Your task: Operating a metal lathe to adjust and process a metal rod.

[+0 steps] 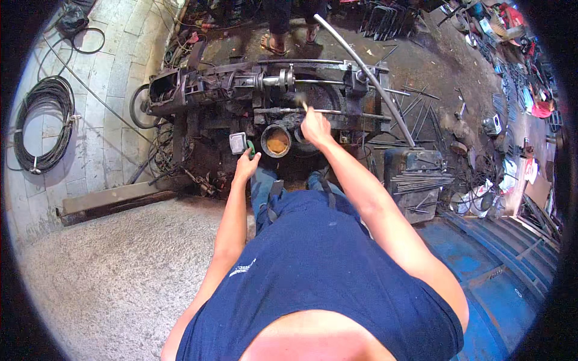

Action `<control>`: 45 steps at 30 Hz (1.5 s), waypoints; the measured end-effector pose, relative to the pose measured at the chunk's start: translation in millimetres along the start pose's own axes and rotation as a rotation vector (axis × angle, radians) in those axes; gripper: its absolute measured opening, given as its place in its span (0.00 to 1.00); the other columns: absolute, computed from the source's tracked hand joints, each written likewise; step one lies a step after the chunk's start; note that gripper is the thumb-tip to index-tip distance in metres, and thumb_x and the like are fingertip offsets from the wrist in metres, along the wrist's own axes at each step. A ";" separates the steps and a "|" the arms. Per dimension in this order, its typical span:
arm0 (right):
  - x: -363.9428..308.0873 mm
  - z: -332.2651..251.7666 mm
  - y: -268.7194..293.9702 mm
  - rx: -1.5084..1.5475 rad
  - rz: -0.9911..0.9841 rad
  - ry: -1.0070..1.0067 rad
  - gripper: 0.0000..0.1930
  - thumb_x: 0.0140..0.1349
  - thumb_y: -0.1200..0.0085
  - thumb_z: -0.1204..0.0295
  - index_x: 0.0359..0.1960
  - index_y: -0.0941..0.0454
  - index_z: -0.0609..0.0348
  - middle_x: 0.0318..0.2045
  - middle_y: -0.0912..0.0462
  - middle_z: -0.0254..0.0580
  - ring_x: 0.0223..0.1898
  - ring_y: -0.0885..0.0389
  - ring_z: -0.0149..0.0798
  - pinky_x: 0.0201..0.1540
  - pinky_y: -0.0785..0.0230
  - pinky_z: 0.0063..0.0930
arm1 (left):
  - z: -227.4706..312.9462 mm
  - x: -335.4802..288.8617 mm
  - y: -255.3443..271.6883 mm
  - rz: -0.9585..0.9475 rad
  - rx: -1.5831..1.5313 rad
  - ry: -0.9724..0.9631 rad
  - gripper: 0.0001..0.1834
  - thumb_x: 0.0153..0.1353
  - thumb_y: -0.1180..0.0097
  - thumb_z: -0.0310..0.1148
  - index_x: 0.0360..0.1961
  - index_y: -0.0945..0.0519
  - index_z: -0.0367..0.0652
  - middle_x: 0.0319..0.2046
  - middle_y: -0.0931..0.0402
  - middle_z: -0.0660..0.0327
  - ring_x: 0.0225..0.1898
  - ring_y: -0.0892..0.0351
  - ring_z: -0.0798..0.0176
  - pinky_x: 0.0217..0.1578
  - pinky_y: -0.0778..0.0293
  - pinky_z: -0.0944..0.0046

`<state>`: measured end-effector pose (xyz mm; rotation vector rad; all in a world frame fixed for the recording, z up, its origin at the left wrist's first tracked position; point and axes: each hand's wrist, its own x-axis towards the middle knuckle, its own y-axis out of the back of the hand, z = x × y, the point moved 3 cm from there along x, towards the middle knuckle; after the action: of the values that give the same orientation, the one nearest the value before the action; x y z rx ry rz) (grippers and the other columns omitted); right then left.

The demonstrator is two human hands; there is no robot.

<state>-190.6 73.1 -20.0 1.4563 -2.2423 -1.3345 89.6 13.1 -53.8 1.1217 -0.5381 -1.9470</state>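
Just left of the round pot (265, 145), the left hand (245, 165) grips a green-handled tool (238, 143) with a pale square head; beyond the pot, the right hand (316, 127) clasps a brush-like tool (305, 107), its tip blurred. A leftward knock could tip the pot; reaching low might catch knuckles on the metal rod (328, 111) behind it

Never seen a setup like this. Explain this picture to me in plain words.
There is no robot here: a wide camera on the person's head looks down, so straight edges bend near the rim. The left hand holds a green-handled tool with a pale, squarish head. The right hand grips a small tool, its end blurred, over a dark metal machine with rods. Between the hands, a round container shows something orange-brown inside. Beyond the machine is another person's sandalled foot.
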 end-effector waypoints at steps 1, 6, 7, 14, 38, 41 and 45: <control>-11.5 6.9 -3.0 0.014 -0.029 -0.032 0.15 0.60 0.60 0.71 0.43 0.30 0.69 0.34 0.21 0.70 0.40 0.21 0.66 0.44 0.30 0.57 | -1.1 -0.2 -0.4 -0.001 0.004 0.009 0.34 0.58 0.45 0.49 0.59 0.31 0.34 0.51 0.27 0.38 0.55 0.27 0.45 0.56 0.33 0.56; -24.3 -12.9 17.1 0.148 0.120 -0.078 0.20 0.67 0.62 0.64 0.52 0.33 0.67 0.31 0.20 0.66 0.36 0.20 0.64 0.41 0.29 0.56 | -2.0 -0.8 0.8 0.010 -0.003 0.018 0.35 0.57 0.45 0.50 0.59 0.31 0.35 0.49 0.26 0.38 0.54 0.26 0.45 0.55 0.32 0.55; -17.3 -23.4 25.7 0.165 0.147 -0.071 0.20 0.67 0.62 0.65 0.54 0.33 0.67 0.32 0.20 0.66 0.37 0.20 0.64 0.41 0.29 0.56 | -0.1 0.2 1.8 0.002 0.011 0.036 0.35 0.57 0.45 0.50 0.59 0.31 0.36 0.49 0.26 0.38 0.54 0.26 0.45 0.55 0.32 0.55; 6.9 -4.9 0.9 0.063 0.037 -0.096 0.18 0.63 0.58 0.67 0.51 0.31 0.67 0.35 0.20 0.66 0.40 0.20 0.63 0.44 0.29 0.54 | 1.3 -1.4 1.3 -0.001 0.032 0.014 0.35 0.57 0.45 0.50 0.60 0.31 0.36 0.50 0.26 0.39 0.55 0.26 0.46 0.55 0.32 0.55; -43.7 264.1 -16.1 1.406 0.371 -0.804 0.07 0.64 0.53 0.64 0.28 0.29 0.49 0.18 0.35 0.26 0.17 0.35 0.26 0.16 0.40 0.24 | 8.6 -1.4 1.9 -0.067 0.128 0.038 0.35 0.58 0.46 0.51 0.60 0.32 0.37 0.52 0.27 0.39 0.55 0.27 0.46 0.56 0.33 0.56; -17.9 256.0 -1.5 1.371 0.392 -0.757 0.07 0.63 0.52 0.66 0.29 0.28 0.51 0.18 0.34 0.28 0.17 0.35 0.27 0.16 0.40 0.24 | 6.0 -4.3 2.8 -0.060 0.128 0.054 0.35 0.58 0.46 0.51 0.61 0.32 0.37 0.52 0.27 0.39 0.56 0.27 0.47 0.57 0.34 0.56; -6.5 260.0 -3.8 1.185 0.628 -0.972 0.07 0.58 0.50 0.68 0.28 0.24 0.58 0.18 0.29 0.33 0.14 0.32 0.31 0.13 0.43 0.26 | -5.1 -0.7 -0.6 -0.074 0.063 0.083 0.35 0.58 0.45 0.50 0.61 0.32 0.37 0.53 0.28 0.39 0.57 0.28 0.47 0.57 0.35 0.57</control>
<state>-327.1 231.6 -174.6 -0.1420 -3.9480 -0.4134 93.9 14.3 -56.5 1.2723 -0.5228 -1.9484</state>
